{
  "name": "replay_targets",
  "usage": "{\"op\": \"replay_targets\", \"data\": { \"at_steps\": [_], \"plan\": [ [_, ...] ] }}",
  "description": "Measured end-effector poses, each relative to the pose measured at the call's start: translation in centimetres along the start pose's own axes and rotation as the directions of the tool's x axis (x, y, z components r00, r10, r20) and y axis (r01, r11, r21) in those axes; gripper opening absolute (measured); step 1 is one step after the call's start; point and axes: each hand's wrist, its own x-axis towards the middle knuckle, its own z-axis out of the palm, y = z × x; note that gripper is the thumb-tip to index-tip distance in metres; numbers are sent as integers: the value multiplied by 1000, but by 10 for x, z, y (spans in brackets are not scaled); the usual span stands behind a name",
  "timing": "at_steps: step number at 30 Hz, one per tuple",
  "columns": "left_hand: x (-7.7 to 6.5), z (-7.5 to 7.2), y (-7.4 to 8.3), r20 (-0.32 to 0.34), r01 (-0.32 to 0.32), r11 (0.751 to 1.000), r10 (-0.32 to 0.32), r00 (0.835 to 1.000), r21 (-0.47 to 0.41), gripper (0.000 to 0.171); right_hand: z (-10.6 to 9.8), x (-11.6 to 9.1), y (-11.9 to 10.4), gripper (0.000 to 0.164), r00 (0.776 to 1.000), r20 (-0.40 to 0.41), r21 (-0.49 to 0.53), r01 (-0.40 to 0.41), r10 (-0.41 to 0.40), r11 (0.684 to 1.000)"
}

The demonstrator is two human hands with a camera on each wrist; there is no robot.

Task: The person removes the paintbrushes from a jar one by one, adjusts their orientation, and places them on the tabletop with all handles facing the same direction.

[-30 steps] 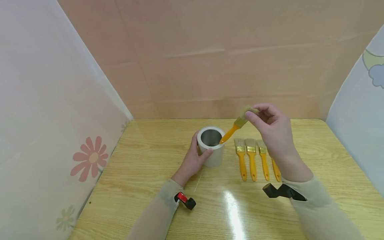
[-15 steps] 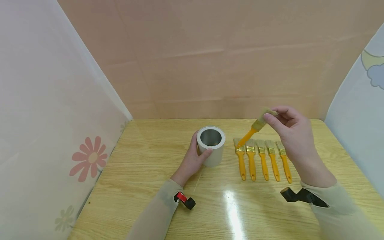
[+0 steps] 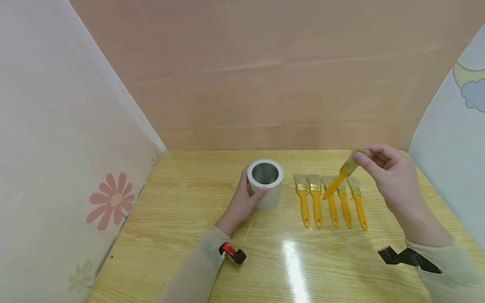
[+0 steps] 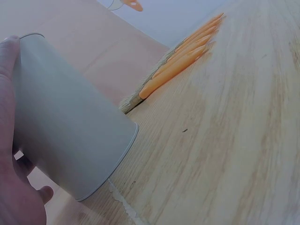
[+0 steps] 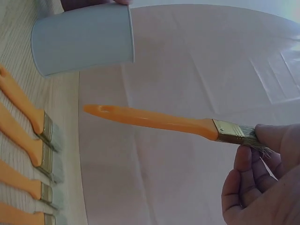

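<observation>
My left hand [image 3: 242, 202] grips a white cylindrical can [image 3: 270, 198] from its left side, thumb near the rim. The can stands upright on the table, its metal-lined mouth facing up. Between thumb and fingers, my right hand [image 3: 395, 181] pinches a paintbrush [image 5: 159, 118] by its bristles. That brush has an orange handle slanting down to the left and a gold ferrule; it is held above the row of brushes. Several similar paintbrushes [image 3: 304, 206] lie side by side to the right of the can, bristles toward the back. In the left wrist view, the can's wall [image 4: 70, 117] fills the left side.
The wooden table [image 3: 170, 252] meets a pinkish backdrop [image 3: 235, 92] behind the can. White patterned sheets stand at the left [image 3: 75, 105] and right [image 3: 454, 126]. A bright reflection lies on the table's front part.
My right hand has moved right and slightly toward me with the paintbrush, whose handle tip has left the can's mouth and now overlaps the row. The left hand and can stay put.
</observation>
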Motion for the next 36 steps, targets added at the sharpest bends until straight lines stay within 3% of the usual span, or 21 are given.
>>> {"op": "replay_targets", "data": {
  "at_steps": [6,11,13,16,20,27,36],
  "plan": [
    [0,0,0,3,7,1000,-7,1000,7,92,-21,0,9,15,1000,-19,-130,-25,23,991],
    [0,0,0,-1,5,1000,-5,1000,10,93,-38,0,15,16,998,-51,-286,-57,44,957],
    [0,0,-1,-3,5,1000,-5,1000,13,93,-44,1,17,16,997,-60,-362,-73,55,929],
    [1,0,-2,-5,6,1000,-6,1000,16,94,-54,1,21,18,995,-59,-415,-102,85,904],
    [2,1,-4,-5,7,1000,-7,1000,15,94,-67,1,25,21,990,-47,-464,-143,136,874],
    [3,1,-5,0,-20,1000,20,1000,8,91,-84,5,38,21,979,-11,-489,-183,204,853],
    [2,1,-4,-6,6,1000,-6,1000,18,96,-99,11,60,43,960,53,-617,-183,273,765]
  ]
}}
